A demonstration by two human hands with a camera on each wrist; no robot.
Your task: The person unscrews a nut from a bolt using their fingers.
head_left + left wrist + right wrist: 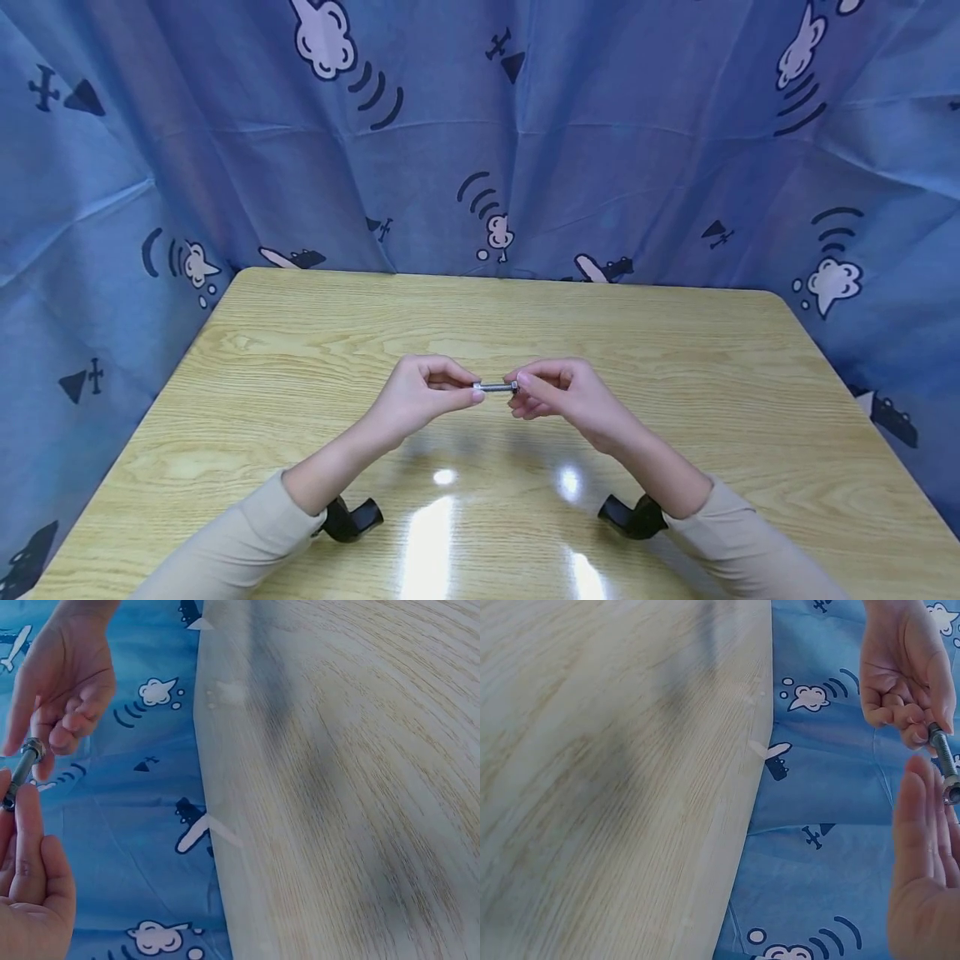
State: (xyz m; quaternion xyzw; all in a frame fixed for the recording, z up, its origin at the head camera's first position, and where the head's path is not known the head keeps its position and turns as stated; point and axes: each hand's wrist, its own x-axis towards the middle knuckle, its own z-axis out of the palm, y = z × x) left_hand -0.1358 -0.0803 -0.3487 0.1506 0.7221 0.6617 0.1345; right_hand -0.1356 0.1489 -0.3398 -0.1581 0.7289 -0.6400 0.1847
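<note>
A small metal bolt is held level above the table between the two hands. My left hand pinches its left end between thumb and fingertips, which partly cover that end. On the right end sits a metal nut, its round opening visible in the right wrist view. My right hand holds the nut between thumb and forefinger, with the other fingers loosely bent below. In the left wrist view the bolt's shank runs up from the left fingertips to the nut beside the right hand.
A light wood-grain table lies beneath the hands, with bright light reflections near its front. Blue printed curtain hangs behind the table and along both sides. Black wrist devices are strapped at the cuffs of the beige sleeves.
</note>
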